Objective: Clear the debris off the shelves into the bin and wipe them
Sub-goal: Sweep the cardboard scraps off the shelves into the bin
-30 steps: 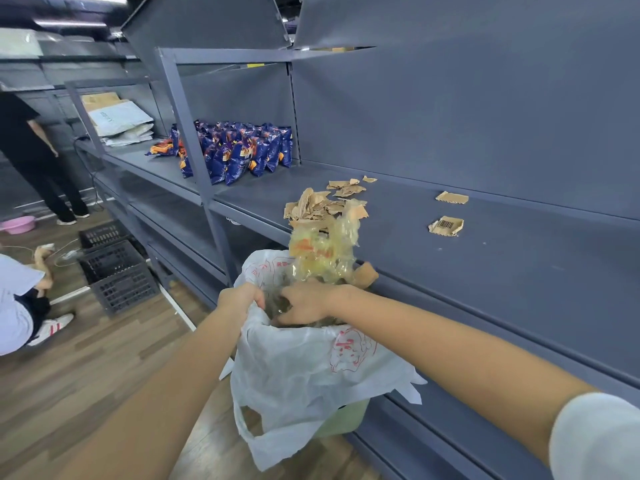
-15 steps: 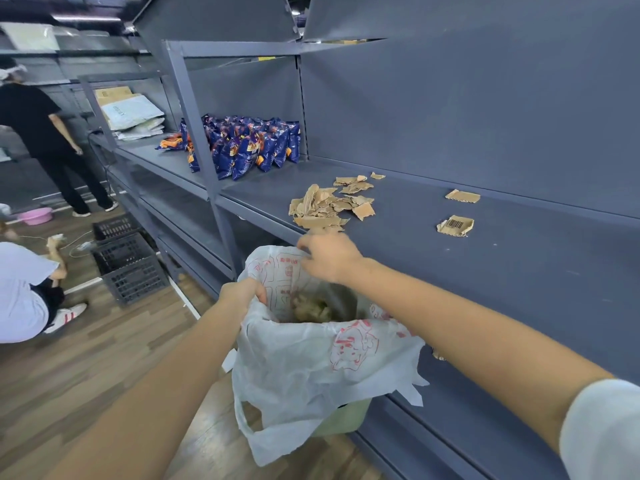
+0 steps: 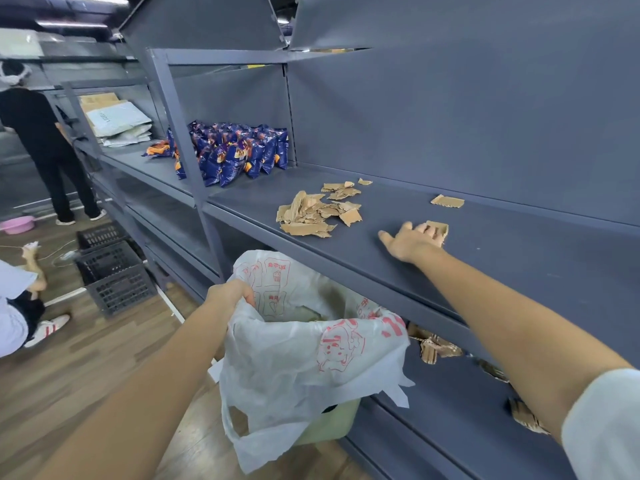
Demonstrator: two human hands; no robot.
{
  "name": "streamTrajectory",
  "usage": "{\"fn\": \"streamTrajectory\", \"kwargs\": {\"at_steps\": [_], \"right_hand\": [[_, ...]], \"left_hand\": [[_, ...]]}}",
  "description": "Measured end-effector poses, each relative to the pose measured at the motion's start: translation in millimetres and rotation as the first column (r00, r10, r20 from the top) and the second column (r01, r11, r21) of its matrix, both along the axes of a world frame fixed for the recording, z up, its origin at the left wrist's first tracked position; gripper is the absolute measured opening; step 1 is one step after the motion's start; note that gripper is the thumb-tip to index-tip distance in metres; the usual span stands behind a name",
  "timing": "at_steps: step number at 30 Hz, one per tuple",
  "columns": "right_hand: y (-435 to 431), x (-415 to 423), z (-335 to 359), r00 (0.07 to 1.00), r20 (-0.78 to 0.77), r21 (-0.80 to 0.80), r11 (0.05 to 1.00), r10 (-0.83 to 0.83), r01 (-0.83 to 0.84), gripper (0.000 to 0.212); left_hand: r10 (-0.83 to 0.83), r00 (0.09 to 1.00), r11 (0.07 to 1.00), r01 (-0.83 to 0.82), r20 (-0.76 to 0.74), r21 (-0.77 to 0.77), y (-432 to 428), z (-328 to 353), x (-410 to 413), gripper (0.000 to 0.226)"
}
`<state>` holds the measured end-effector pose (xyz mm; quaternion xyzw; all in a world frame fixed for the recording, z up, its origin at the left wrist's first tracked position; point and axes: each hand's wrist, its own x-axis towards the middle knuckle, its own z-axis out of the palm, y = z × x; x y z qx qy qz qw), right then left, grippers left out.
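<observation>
1. A grey shelf (image 3: 485,265) spans our view.
2. Our right hand (image 3: 410,243), fingers spread, touches a cardboard scrap (image 3: 439,226) at 1 o'clock.
3. Our left hand (image 3: 229,294) grips the plastic bag (image 3: 294,362) lining the bin (image 3: 332,424) at 6 o'clock.
4. Cardboard pile (image 3: 311,216) at 12 o'clock.

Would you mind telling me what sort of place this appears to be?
Probably a shop or stockroom: long grey metal shelving, a row of blue snack bags on it, and black plastic crates on the floor.
</observation>
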<state>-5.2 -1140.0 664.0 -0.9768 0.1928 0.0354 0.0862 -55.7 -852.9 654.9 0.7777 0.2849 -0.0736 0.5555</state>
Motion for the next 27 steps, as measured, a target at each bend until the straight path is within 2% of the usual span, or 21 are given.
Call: {"fn": "streamTrajectory", "kwargs": {"at_steps": [4,7,9,12,15,17,19,23,27], "right_hand": [[50,-18,0,0.979,0.002,-0.09,0.975,0.205,-0.204,0.077],[96,-45,-8,0.903,0.004,-0.156,0.893,0.429,-0.423,0.075],[119,-62,-11,0.83,0.039,-0.112,0.828,0.556,-0.549,0.072],[134,-72,-8,0.772,0.152,0.067,0.773,0.617,-0.631,0.057],[127,-63,-3,0.768,0.228,0.063,0.778,0.598,-0.625,0.049],[113,-48,0,0.795,0.268,0.087,0.808,0.544,-0.582,0.044],[94,-28,4,0.815,0.293,0.042,0.845,0.5,-0.533,0.043],[41,15,12,0.865,0.261,-0.106,0.904,0.427,-0.414,0.048],[-27,48,11,0.959,0.177,-0.058,0.975,0.22,-0.213,0.051]], "left_hand": [[0.002,1.0,1.0,-0.002,0.003,0.003,0,0,-4,0.06],[-0.009,1.0,1.0,0.009,0.007,0.002,2,-2,-6,0.061],[-0.02,1.0,1.0,0.02,0.003,0.007,4,-2,-8,0.06],[-0.021,1.0,1.0,0.021,0.0,0.011,6,-4,-7,0.058],[-0.007,1.0,1.0,0.007,-0.002,0.017,7,-5,-7,0.06],[0.011,1.0,1.0,-0.011,-0.002,0.025,4,-4,-9,0.061],[0.029,0.999,0.999,-0.029,-0.012,0.041,3,-4,-7,0.063],[0.051,0.998,0.995,-0.047,-0.039,0.092,0,0,-1,0.062],[0.028,0.999,0.995,-0.026,-0.025,0.099,-8,6,1,0.044]]}}
